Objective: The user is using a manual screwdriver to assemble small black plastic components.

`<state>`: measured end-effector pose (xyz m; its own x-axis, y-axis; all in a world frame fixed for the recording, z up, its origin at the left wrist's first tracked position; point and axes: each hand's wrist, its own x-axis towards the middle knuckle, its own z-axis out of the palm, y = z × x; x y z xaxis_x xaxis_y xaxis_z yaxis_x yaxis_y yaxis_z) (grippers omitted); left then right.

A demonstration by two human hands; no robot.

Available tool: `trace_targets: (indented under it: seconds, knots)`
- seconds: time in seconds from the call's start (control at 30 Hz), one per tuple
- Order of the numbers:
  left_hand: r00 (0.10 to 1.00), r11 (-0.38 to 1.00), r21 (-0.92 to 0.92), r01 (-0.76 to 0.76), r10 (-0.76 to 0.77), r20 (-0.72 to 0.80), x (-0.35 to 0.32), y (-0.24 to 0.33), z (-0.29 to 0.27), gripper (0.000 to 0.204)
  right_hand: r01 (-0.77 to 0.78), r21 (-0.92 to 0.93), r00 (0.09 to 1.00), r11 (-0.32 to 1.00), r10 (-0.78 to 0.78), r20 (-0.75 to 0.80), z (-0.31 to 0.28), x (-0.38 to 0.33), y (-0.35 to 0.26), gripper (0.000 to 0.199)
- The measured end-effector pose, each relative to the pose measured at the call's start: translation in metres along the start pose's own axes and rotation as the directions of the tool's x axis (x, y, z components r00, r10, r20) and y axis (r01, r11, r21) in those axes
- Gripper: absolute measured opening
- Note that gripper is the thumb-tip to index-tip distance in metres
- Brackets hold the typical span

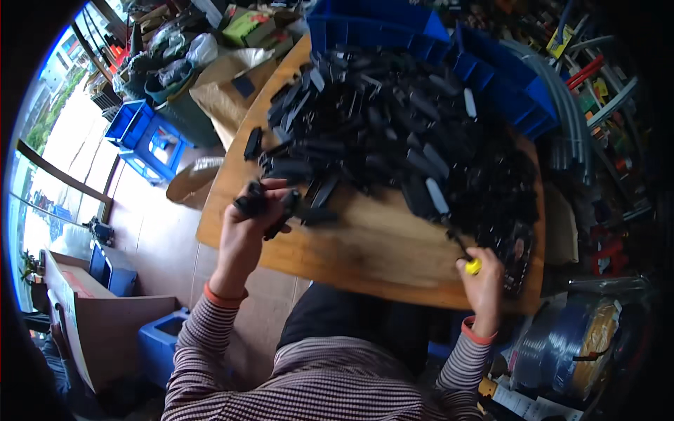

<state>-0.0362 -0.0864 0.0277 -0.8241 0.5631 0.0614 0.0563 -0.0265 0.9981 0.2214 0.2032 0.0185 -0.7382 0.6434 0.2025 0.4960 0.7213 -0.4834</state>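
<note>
My left hand is closed around several dark plastic parts above the left side of the wooden table. They are blurred, so their exact kind does not show. In my right hand, over the table's front right, is a screwdriver with a yellow handle; its dark, thin shaft points up and left, toward the pile. A big heap of black plastic pieces, many long and narrow, covers the far and right parts of the table. A few lighter grey strips lie among them.
Blue plastic bins stand along the table's far edge. To the left are a blue stool, paper sacks and an open cardboard box. At right sit a wrapped cable spool and grey tubing.
</note>
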Motion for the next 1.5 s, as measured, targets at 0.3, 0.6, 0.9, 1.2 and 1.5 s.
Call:
trace_targets:
  seconds: [0.3,0.6,0.9,1.2,1.5]
  knots:
    - [0.959,0.964,-0.084,-0.251,0.259,0.116,0.309,0.098,0.048,0.040,0.066,0.045,0.996,0.997,-0.069,0.064,0.012,0.004,-0.013,0.020]
    - [0.773,0.190,0.765,-0.616,0.334,0.539,0.074,0.043,0.016,0.043,0.008,0.207,0.999,0.978,-0.015,0.033,-0.003,-0.004,0.004,0.015]
    - [0.750,0.263,0.759,-0.596,0.521,0.408,-0.016,-0.046,0.044,0.038,0.028,0.444,0.999,0.895,-0.015,-0.033,0.014,0.003,-0.016,0.011]
    - [0.843,0.663,0.530,-0.530,0.339,0.418,-0.031,-0.047,0.171,0.030,0.018,0.507,0.993,0.862,0.044,-0.110,0.013,0.009,-0.033,0.016]
    - [0.836,0.628,0.554,-0.547,0.392,0.383,-0.040,-0.041,0.174,0.024,0.314,0.298,0.949,0.901,-0.291,-0.121,0.039,0.026,-0.043,0.018]
